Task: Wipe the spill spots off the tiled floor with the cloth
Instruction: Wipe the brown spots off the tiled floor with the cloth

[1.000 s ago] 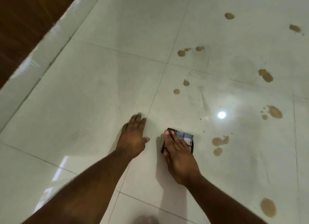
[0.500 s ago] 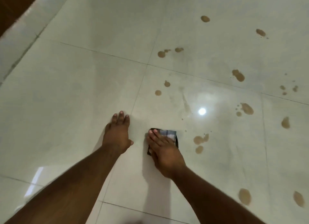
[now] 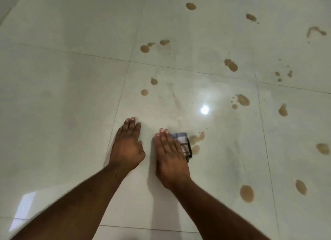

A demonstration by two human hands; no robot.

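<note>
- Your right hand (image 3: 170,155) lies flat on the folded cloth (image 3: 183,144) just below the middle of the frame, fingers straight and close together, pressing down rather than pinching; that flat palm probably spreads your weight so the whole pad drags evenly.
- The cloth is a small checked square, pale blue-grey with a dark edge, and only its right part shows past your fingers. Folding it thick likely gives it body and more layers to soak.
- Its right edge sits just beside the nearest brown spots (image 3: 196,138), a joined blotch with a rounder one under it; from here they look touching or nearly so, and I judge them the next to go.
- Your left hand (image 3: 128,146) rests flat on the tiled floor (image 3: 62,100) left of the cloth, fingers straight and together, holding nothing; it reads as a prop for your lean.
- The tiles are large, pale and glossy, with thin grout lines and a bright lamp glare (image 3: 204,109) at centre right.
- Many more tan blotches, oval and smeared, scatter over the upper and right of the frame, so much of the job remains.
</note>
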